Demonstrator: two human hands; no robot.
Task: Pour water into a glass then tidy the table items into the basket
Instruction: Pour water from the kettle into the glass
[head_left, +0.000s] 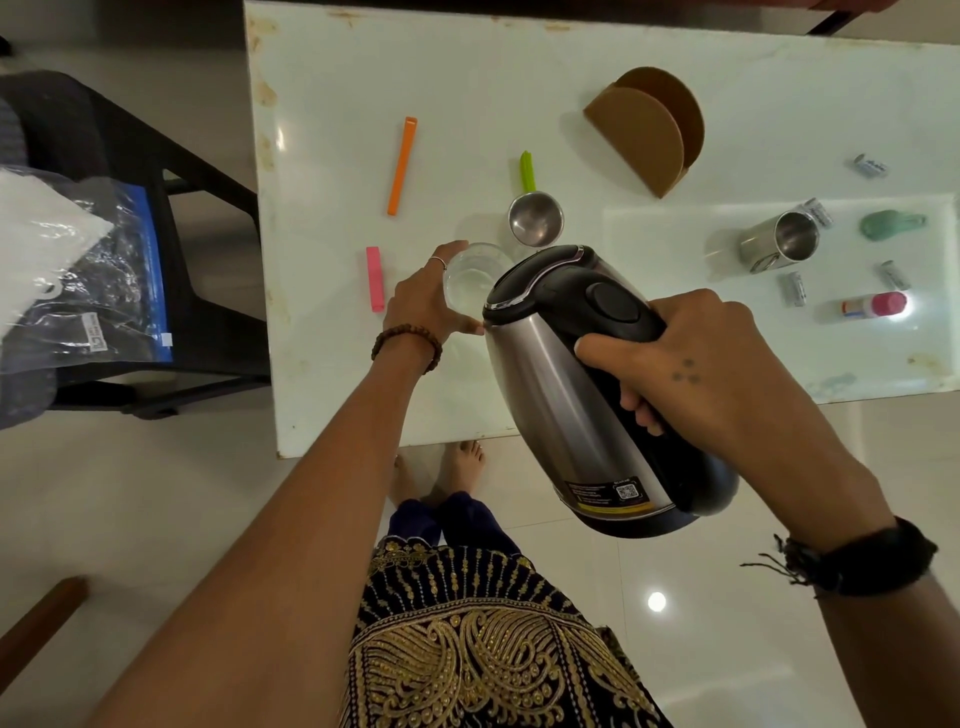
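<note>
Here we are in the pouring step: across the white table (332, 395) filling the upper frame, our right hand (691, 364) has its fingers wrapped tight around the handle of the steel kettle (550, 384), tilted at centre with its lid end over the glass (475, 280). Our left hand (423, 301) cups the glass from the left, fingers curled against its wall. No basket shows. Next, we judge, the kettle must be righted and set down, then small things like the orange stick (402, 166) gathered.

White table (363, 395), orange clip (402, 165), pink clip (375, 278), glass (475, 280), steel cup (780, 242), brown holder (644, 130)
</note>
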